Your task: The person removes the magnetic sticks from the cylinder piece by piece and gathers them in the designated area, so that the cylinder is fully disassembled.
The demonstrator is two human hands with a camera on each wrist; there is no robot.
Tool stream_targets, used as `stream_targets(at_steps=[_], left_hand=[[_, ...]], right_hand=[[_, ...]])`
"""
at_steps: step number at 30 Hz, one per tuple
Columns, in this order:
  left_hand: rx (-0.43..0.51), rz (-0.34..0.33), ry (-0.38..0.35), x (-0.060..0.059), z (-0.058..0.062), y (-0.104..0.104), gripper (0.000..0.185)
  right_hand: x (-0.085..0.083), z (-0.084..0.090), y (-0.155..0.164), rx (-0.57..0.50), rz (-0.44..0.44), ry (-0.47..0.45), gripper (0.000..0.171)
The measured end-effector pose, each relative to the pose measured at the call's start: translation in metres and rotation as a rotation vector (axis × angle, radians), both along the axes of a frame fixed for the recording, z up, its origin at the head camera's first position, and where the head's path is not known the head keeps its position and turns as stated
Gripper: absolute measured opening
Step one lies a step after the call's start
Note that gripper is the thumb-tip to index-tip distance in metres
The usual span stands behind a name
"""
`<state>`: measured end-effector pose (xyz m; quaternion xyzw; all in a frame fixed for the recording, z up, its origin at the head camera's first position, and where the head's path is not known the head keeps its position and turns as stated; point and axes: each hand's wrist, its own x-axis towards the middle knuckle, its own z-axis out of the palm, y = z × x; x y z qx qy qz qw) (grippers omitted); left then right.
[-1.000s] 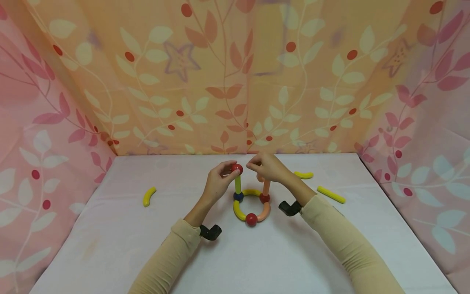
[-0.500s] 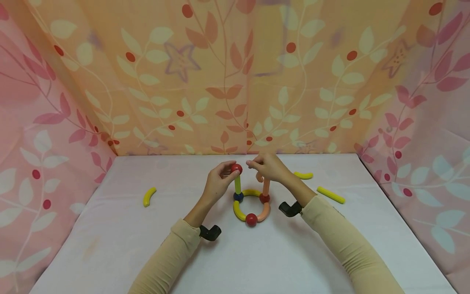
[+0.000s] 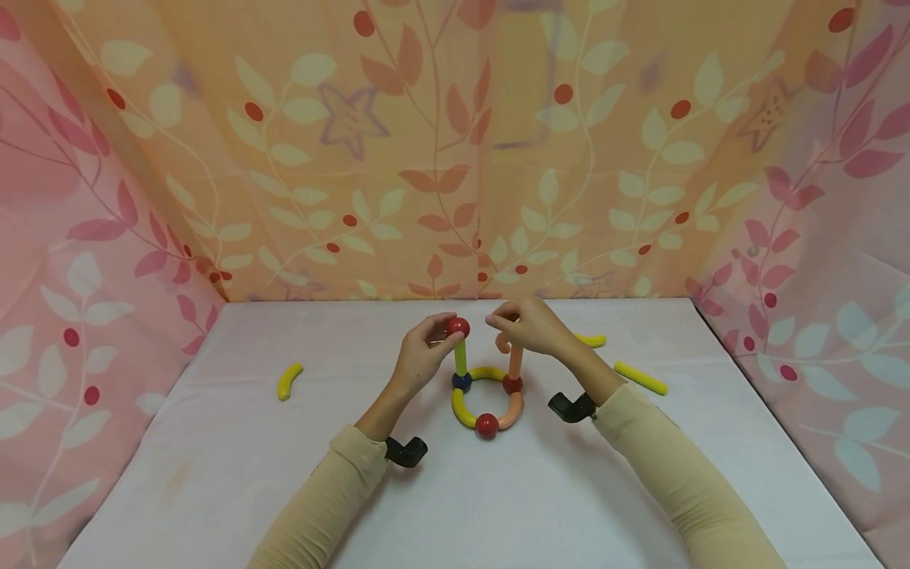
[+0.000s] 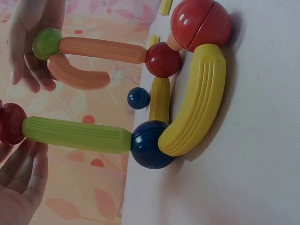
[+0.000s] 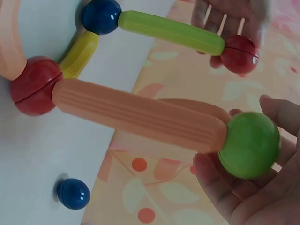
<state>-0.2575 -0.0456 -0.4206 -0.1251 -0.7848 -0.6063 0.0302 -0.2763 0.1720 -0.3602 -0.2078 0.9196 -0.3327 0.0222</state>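
A toy frame of magnetic sticks and balls stands on the table, its base a ring of curved yellow (image 3: 464,408) and peach (image 3: 511,412) sticks with red (image 3: 486,426) and blue (image 3: 461,381) balls. My left hand (image 3: 421,353) holds the red ball (image 3: 458,326) atop the upright green stick (image 4: 77,134) between thumb and fingers. My right hand (image 3: 536,328) is around the green ball (image 5: 250,145) on the upright peach stick (image 5: 140,115), fingers loosely bent and thumb apart from the ball. A curved peach stick (image 4: 79,75) hangs from that ball. In the head view the right hand hides the green ball.
On the table (image 3: 213,458), a curved yellow stick (image 3: 289,381) lies at left; another curved one (image 3: 592,341) and a straight yellow stick (image 3: 641,378) lie at right. A loose blue ball (image 5: 73,193) rests beside the frame. Patterned cloth walls (image 3: 434,197) surround the table.
My right hand and forearm have shifted slightly to the right, the wrist a little lower. The left hand stays at the red ball, and the frame has not visibly moved.
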Motion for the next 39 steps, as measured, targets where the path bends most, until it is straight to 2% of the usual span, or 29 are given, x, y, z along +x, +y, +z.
stream_targets(at_steps=[14, 24, 30, 33, 36, 39], left_hand=[[-0.006, 0.009, -0.001, 0.002, -0.001, -0.004, 0.045], [-0.011, 0.049, 0.011, 0.006, -0.002, -0.008, 0.045], [-0.026, 0.178, 0.089, 0.018, 0.005, -0.009, 0.041], [-0.02, 0.211, 0.156, 0.027, 0.009, -0.007, 0.033], [-0.017, 0.186, 0.211, 0.036, 0.011, -0.002, 0.024], [-0.028, 0.123, 0.253, 0.042, 0.009, 0.006, 0.018]], right_hand=[[0.021, 0.001, 0.022, -0.016, -0.03, 0.087, 0.03], [0.024, -0.002, 0.025, -0.013, -0.04, 0.114, 0.03], [0.024, -0.003, 0.026, -0.044, -0.004, 0.103, 0.03], [0.024, -0.004, 0.027, -0.054, -0.008, 0.08, 0.031], [0.024, -0.004, 0.029, -0.064, -0.012, 0.062, 0.033], [0.024, -0.004, 0.03, -0.078, 0.005, 0.055, 0.033]])
